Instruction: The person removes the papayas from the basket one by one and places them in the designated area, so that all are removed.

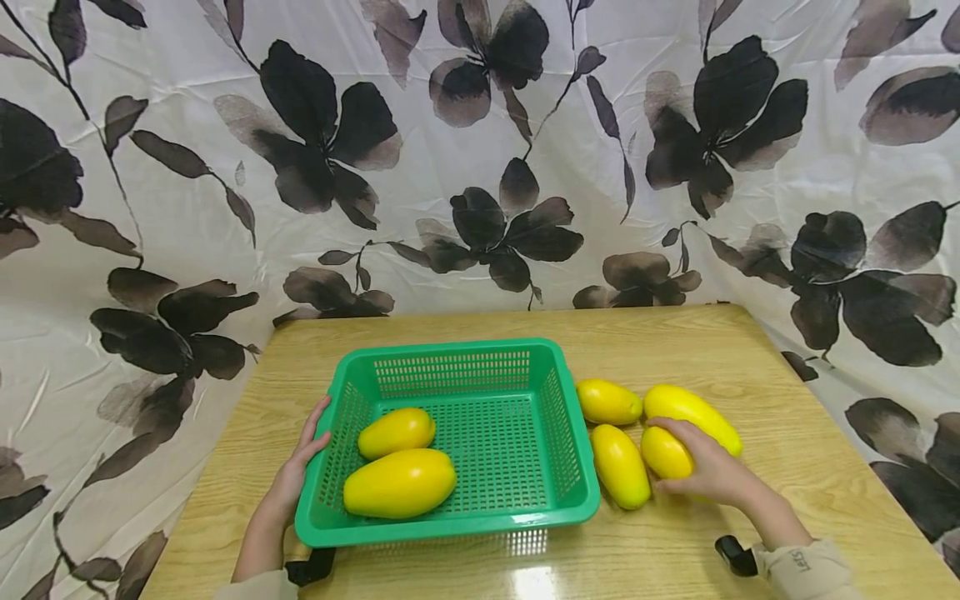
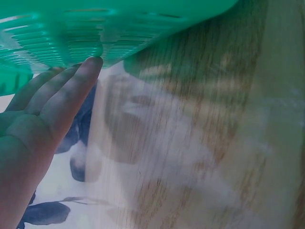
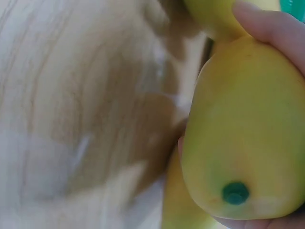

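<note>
Two yellow fruits lie in the left half of the green basket, the larger one nearer me and the smaller just behind it. The basket stands on the wood-grained bench. My left hand rests along the basket's left side, its fingers extended rather than curled; the left wrist view shows them at the slotted wall. My right hand grips a plump fruit to the right of the basket, and the right wrist view shows a dark green knob at the end facing the camera. I cannot tell whether this fruit touches the bench. Around it are three loose fruits: one just to its left, one farther back beside the basket, and a long one behind. A floral cloth hangs beyond the bench.
</note>
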